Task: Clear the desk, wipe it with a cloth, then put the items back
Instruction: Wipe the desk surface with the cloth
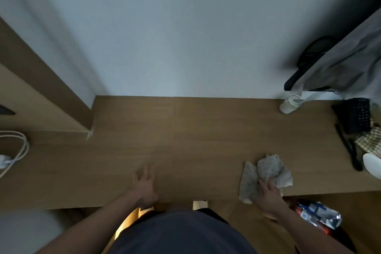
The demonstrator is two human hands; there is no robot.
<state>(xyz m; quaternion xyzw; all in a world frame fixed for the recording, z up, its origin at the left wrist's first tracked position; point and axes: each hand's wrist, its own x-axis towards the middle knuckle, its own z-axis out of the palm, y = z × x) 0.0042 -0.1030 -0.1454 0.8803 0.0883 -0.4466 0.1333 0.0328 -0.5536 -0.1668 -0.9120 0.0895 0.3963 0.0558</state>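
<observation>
Head view, looking down on a wooden desk [185,140] set against a pale wall [185,37]. Left hand [144,186] over the near middle of the desk, fingers straight and slightly spread, holding nothing; whether the palm touches the wood cannot be told. Right hand [268,198] at the near right edge of the desk, fingers laid on a crumpled grey cloth [266,175], pressing it against the desk top; whether any fold is pinched cannot be told. Cloth lying on the right part of the desk, its near corner at the desk's front edge. Glass of white liquid [289,105] upright at the far right, close to the wall. Black keypad device [355,115] at the right end, with a dark strap-like item [350,148] beside it, a checked fabric [369,142] and a white rounded object [372,164] at the frame edge. White cable [19,146] coiled at the far left. Grey garment [346,64] hanging at upper right. Blue and white crinkled packet [317,215] below the desk edge, right of the right forearm. Dark clothing of the person [181,233] at bottom centre.
</observation>
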